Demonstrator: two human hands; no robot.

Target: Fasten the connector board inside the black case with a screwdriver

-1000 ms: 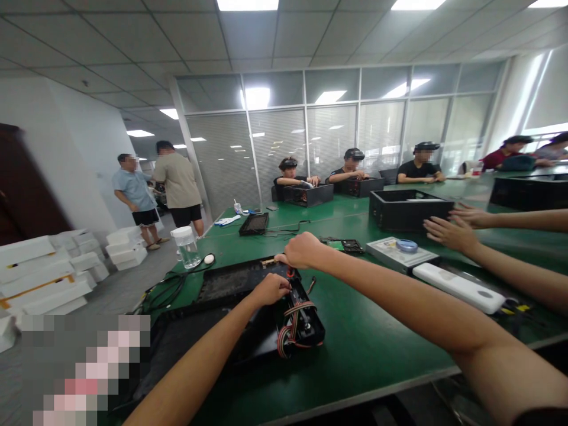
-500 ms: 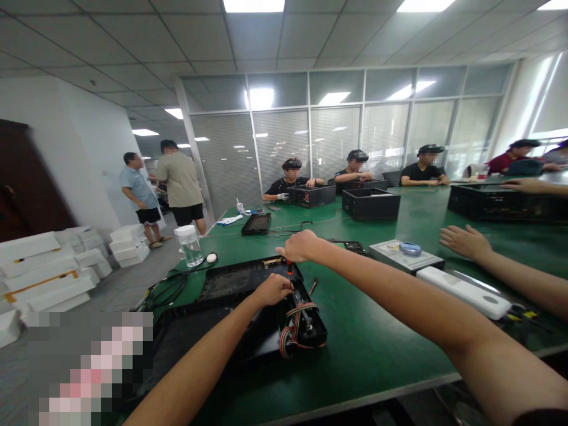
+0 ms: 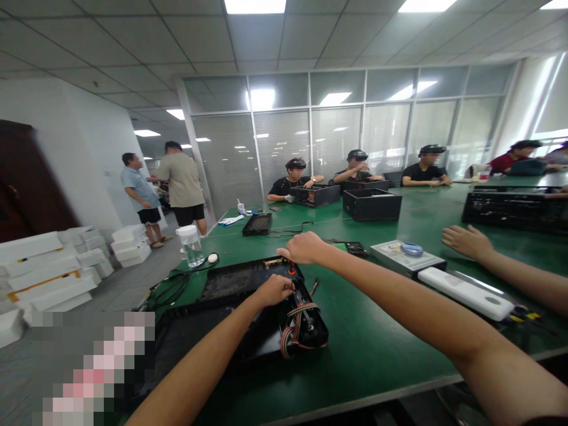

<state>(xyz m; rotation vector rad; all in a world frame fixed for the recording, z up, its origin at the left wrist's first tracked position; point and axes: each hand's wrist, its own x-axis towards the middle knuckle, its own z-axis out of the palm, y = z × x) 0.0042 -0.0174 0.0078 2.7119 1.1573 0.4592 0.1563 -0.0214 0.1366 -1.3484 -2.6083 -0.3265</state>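
An open black computer case (image 3: 231,307) lies on the green table (image 3: 377,349) before me, with a bundle of red and grey cables (image 3: 295,325) at its right end. My right hand (image 3: 304,248) is closed in a fist above the case's far corner, gripping the red-and-black handle of a screwdriver (image 3: 291,270) that points down into it. My left hand (image 3: 274,290) is closed, fingertips pinched at the tool's shaft on the case's edge. The tip is hidden.
A neighbour's hand (image 3: 465,241) rests on the table at the right, near a grey drive with a tape roll (image 3: 406,255) and a white bar-shaped unit (image 3: 465,285). A water jar (image 3: 190,245) stands at left. Other black cases (image 3: 371,204) and seated people are further back.
My hands keep the same grip on the case. The neighbour's second hand has left the view and the black case near it now sits further back.
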